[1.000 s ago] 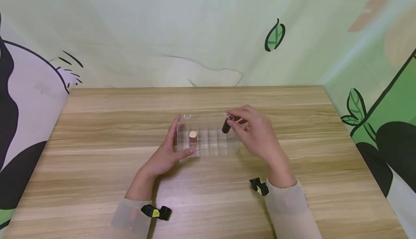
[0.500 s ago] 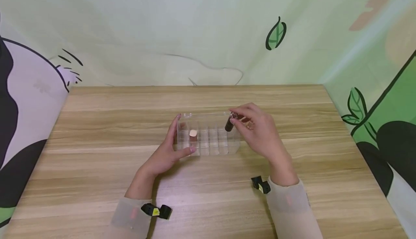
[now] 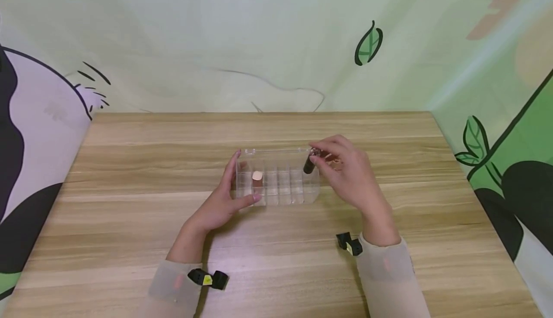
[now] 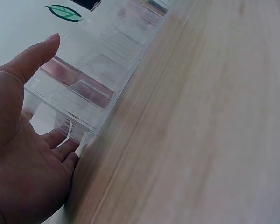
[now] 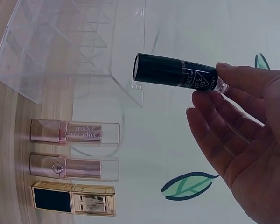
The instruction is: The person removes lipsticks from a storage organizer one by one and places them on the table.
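"Where is the dark tube [image 5: 175, 73]?"

"Raised near the right end of the clear organizer [image 3: 282, 200], tilted. The right hand [image 3: 352, 176] pinches one end between thumb and fingers, presumably to keep its remaining length unobstructed."

"The left hand [image 3: 219, 208]?"

"Thumb in front, fingers closed round the organizer's left end, likely to prevent sliding on the worktop [image 3: 276, 250]."

"Other items?"

"One pale-topped brown item [image 3: 257, 179] sits in a compartment. Three standing tubes [image 5: 79, 166] are right of the organizer, apparently within easy reach."

head view: bright | tabletop [image 3: 276, 255]: soft glare | 2 wrist views: dimmer
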`<state>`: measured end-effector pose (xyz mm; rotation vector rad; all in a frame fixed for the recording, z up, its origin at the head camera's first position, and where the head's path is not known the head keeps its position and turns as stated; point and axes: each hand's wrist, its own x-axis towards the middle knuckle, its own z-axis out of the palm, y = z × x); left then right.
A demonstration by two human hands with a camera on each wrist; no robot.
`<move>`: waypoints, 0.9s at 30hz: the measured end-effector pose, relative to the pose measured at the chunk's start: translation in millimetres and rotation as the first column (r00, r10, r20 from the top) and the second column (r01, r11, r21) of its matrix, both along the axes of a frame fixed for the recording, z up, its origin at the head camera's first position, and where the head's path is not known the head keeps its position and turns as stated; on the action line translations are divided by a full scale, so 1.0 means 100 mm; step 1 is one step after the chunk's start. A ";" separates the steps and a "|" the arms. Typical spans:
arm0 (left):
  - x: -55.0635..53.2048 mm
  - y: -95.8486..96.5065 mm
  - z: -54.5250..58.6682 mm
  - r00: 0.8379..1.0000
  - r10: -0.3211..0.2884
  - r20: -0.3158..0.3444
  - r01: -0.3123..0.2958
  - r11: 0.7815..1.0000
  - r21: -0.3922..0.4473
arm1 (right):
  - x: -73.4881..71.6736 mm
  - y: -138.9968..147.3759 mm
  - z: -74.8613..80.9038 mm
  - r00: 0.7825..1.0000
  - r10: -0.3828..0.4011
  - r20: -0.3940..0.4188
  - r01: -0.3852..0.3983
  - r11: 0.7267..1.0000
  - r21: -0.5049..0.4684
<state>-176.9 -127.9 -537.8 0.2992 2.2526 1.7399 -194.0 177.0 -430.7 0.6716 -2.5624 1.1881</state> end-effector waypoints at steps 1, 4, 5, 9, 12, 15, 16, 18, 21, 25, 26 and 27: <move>0.00 0.00 0.00 1.000 0.000 0.000 0.000 1.000 0.001 | 0.00 0.00 0.00 1.000 0.000 -0.001 0.000 1.000 0.000; 0.00 0.00 0.00 1.000 -0.002 -0.001 0.002 1.000 0.004 | 0.00 0.01 0.00 1.000 -0.004 0.000 0.004 1.000 0.002; 0.00 0.00 0.00 1.000 -0.002 0.000 0.002 1.000 0.003 | -0.01 0.02 0.00 1.000 -0.005 -0.001 0.005 1.000 0.004; 0.00 0.00 0.00 1.000 -0.001 0.004 0.001 1.000 0.005 | -0.01 0.03 0.00 1.000 -0.007 -0.011 0.007 1.000 0.010; -0.01 0.00 0.00 1.000 -0.002 0.007 0.001 1.000 0.006 | -0.02 0.04 0.00 1.000 -0.007 -0.015 0.007 1.000 0.015; -0.01 0.00 0.00 1.000 -0.001 0.009 0.001 1.000 0.005 | -0.02 0.06 0.00 1.000 -0.010 -0.015 0.010 1.000 0.015; -0.01 0.00 0.00 1.000 -0.001 0.008 0.001 1.000 0.003 | -0.02 0.07 0.00 1.000 -0.011 -0.015 0.012 1.000 0.016; -0.01 0.00 0.00 1.000 0.000 0.006 0.000 1.000 0.001 | -0.03 0.08 0.00 1.000 -0.014 -0.016 0.014 1.000 0.014; -0.01 0.00 0.00 1.000 0.000 0.003 0.000 1.000 -0.002 | -0.03 0.09 0.00 1.000 -0.016 -0.019 0.017 1.000 0.014; -0.01 -0.01 -0.01 1.000 0.000 0.000 0.000 1.000 -0.004 | -0.04 0.11 0.00 1.000 -0.022 -0.022 0.023 1.000 0.012; -0.01 -0.01 -0.01 1.000 0.000 0.000 0.000 1.000 -0.004 | -0.04 0.11 0.00 0.999 -0.024 -0.021 0.025 1.000 0.013; -0.01 -0.01 -0.01 1.000 0.001 0.000 -0.001 1.000 -0.005 | -0.04 0.12 0.00 0.999 -0.026 -0.022 0.026 1.000 0.014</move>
